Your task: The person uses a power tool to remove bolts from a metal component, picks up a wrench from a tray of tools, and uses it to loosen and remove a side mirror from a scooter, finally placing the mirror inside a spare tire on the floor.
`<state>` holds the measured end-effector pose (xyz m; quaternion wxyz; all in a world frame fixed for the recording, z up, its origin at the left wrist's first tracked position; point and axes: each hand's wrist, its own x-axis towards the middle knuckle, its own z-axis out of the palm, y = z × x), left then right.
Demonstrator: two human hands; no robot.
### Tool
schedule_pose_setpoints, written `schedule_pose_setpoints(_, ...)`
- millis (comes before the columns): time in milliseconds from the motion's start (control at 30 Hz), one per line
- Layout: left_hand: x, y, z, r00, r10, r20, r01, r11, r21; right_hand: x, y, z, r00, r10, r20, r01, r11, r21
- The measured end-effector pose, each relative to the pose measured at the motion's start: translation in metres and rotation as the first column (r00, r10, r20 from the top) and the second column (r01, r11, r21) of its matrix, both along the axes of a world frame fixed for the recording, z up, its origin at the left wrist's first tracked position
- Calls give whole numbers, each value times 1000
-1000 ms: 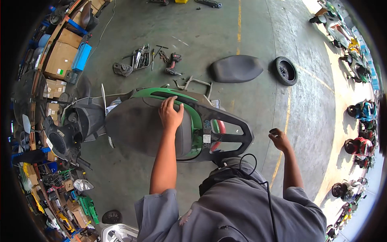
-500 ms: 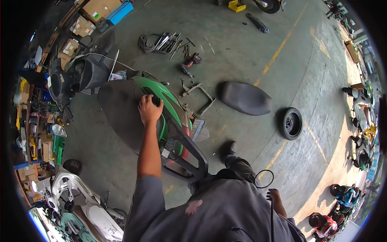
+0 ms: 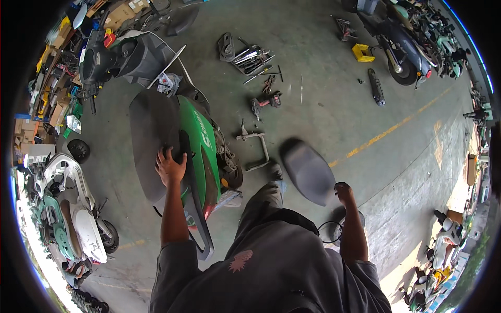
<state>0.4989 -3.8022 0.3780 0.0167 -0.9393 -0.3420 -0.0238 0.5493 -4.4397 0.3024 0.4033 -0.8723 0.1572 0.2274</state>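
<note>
My left hand (image 3: 170, 166) rests with spread fingers on the rear of the dark seat (image 3: 151, 125) of a green-and-grey scooter (image 3: 201, 135), beside its black rear grab rail (image 3: 198, 226). My right hand (image 3: 344, 194) is raised with curled fingers; whatever may be inside is too small to make out. It appears over the floor by a loose black seat (image 3: 307, 169), with no clear contact. A tyre (image 3: 341, 214) lies partly behind my right arm and a cable loop.
A metal stand (image 3: 255, 143), red-and-black drill (image 3: 266, 103), tray of tools (image 3: 253, 60) and long dark part (image 3: 376, 86) lie ahead. A yellow bin (image 3: 361, 52) sits beside a parked scooter (image 3: 404, 62). Another white scooter (image 3: 83, 219) stands at left, near cluttered shelves (image 3: 62, 78).
My body and view have turned along the scooter, which now points away from me. My left hand stays on it; my leg has stepped forward and my right hand appears beside the loose seat.
</note>
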Motion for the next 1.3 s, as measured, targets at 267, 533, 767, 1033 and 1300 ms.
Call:
schedule_pose_setpoints(267,62,-9,-13,991,17,135,-3,995,-101,170,-152,-77,890,440,-115,-453,835,-313)
schedule_pose_setpoints(533,-10,-11,32,929,367,-37,-369,925,-91,381,-37,-83,618,-10,-786,-254,944,-211)
schedule_pose_setpoints(767,152,-146,-43,-164,935,313,-983,-127,-134,711,85,-117,577,326,-748,-635,755,-161)
schedule_pose_setpoints(1033,359,-223,-85,538,758,-368,-597,34,-802,984,403,10,630,745,218,-776,613,148)
schedule_pose_setpoints(1300,442,-121,-171,248,841,-481,-736,-159,-658,1000,515,23,461,885,-63,-886,464,26)
